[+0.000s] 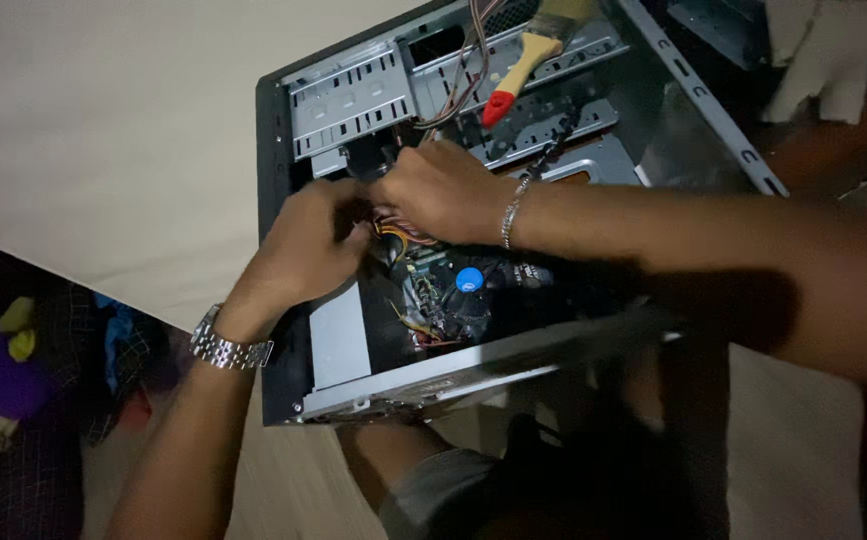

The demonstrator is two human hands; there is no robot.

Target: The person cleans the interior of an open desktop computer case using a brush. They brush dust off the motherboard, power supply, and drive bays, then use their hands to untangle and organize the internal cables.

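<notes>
An opened desktop computer case point(288, 300) is seen lying on its side on a pale surface point(103, 130), its interior turned up toward the camera. Both hands are placed inside it, close together, near the middle of the left part of the case.

The left hand point(308, 250), with a metal link watch point(228, 348) worn on its wrist, is curled around a bundle of coloured wires point(393, 238); its fingers are bent shut around the bundle, though the exact grip is partly hidden. The right hand point(438, 190) is laid over the same spot from the right, a thin silver bracelet point(511, 212) shown on its wrist. Its fingers are folded down onto the wires and whatever plug lies under them; what is pinched there cannot be told, since the fingertips are covered.

Just near of the hands, the motherboard point(443, 300) is visible, with a round blue sticker on the cooler fan point(469, 280). On the far side, a paintbrush point(523, 60) with a wooden handle and a red tip is seen resting on the metal drive bays point(353, 95), beside a strand of thin cables point(458, 70) that is hung down toward the hands. At the far right, a pale cloth point(823, 50) is seen. At the near left, colourful fabric point(13, 370) is lying in shadow.
</notes>
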